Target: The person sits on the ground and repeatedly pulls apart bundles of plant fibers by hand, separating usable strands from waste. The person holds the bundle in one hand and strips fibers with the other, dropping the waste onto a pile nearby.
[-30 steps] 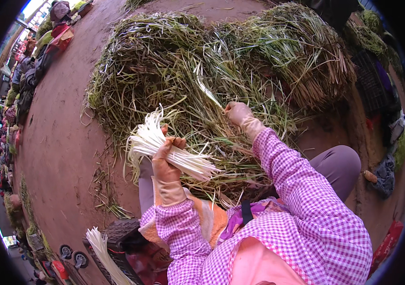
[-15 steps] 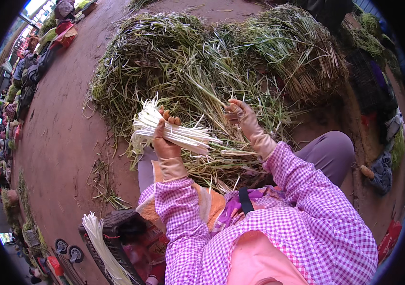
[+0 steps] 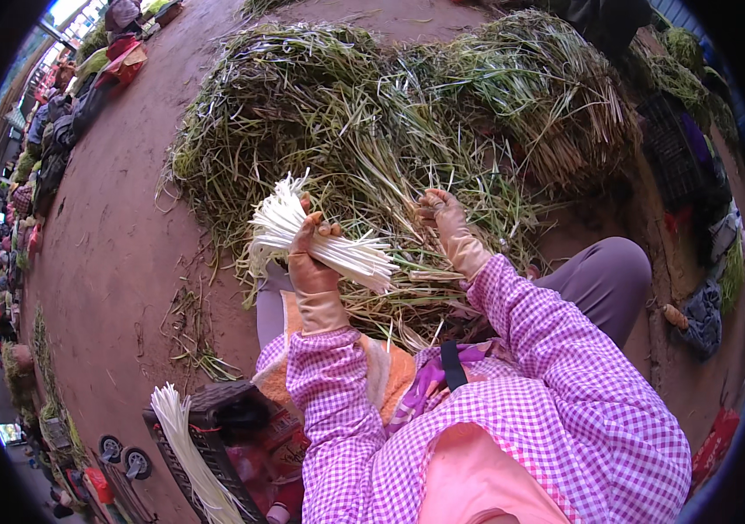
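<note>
My left hand (image 3: pixel 308 249), in a soiled tan glove, is closed around a thick bundle of long white stalks (image 3: pixel 346 253). Their loose, frayed ends fan out at upper left, and the more even ends point right. My right hand (image 3: pixel 444 214), gloved the same way, is a little to the right with its fingers pinched together. Green stalks of the pile lie right at its fingertips, so what it grips is hard to make out. Beneath both hands spreads a big heap of green leafy stalks (image 3: pixel 329 113), with pale ends and trimmings near my lap.
A dark plastic crate (image 3: pixel 182 445) at lower left carries another white stalk bundle (image 3: pixel 182 437). Small wheels (image 3: pixel 135 463) stand beside it. A dense stack of stalks (image 3: pixel 564 105) lies at far right, near a black crate (image 3: pixel 671 144). Reddish bare floor (image 3: pixel 110 262) runs along the left.
My right hand has moved slightly down, and the green stalk that reached up-left from its fingers no longer stands out. My left hand has tilted the white bundle a little, still gripping it.
</note>
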A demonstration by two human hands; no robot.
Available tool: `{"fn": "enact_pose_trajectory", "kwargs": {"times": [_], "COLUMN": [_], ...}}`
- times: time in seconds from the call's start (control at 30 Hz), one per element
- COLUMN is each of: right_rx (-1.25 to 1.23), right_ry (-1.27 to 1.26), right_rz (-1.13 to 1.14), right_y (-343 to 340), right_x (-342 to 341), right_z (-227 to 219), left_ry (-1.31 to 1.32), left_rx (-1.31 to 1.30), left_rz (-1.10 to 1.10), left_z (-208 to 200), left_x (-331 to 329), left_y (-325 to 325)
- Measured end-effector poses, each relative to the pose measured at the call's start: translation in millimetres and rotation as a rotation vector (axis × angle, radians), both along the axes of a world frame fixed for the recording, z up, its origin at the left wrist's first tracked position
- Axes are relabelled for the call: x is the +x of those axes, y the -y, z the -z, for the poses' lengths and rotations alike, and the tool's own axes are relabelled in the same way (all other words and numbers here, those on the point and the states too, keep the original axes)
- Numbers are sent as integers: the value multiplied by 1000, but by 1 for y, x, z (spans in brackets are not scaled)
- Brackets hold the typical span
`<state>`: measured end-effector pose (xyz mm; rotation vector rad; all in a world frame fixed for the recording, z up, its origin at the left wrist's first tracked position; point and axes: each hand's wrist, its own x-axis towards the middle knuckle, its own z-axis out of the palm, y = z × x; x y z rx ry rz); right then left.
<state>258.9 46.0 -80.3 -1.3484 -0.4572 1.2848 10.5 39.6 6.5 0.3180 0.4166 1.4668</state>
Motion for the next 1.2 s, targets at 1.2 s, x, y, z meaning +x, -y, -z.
{"fn": "enact_pose_trajectory", "kwargs": {"times": [1.2], "right_rx": [-157], "right_ry": [-7], "right_rz": [-1289], "right_y": [73], "right_x": [6], "right_z": [-76], "left_ry": [-678], "left_rx": [-417], "left_rz": [373], "left_z": [14], "left_x": [23], "left_y": [0]}}
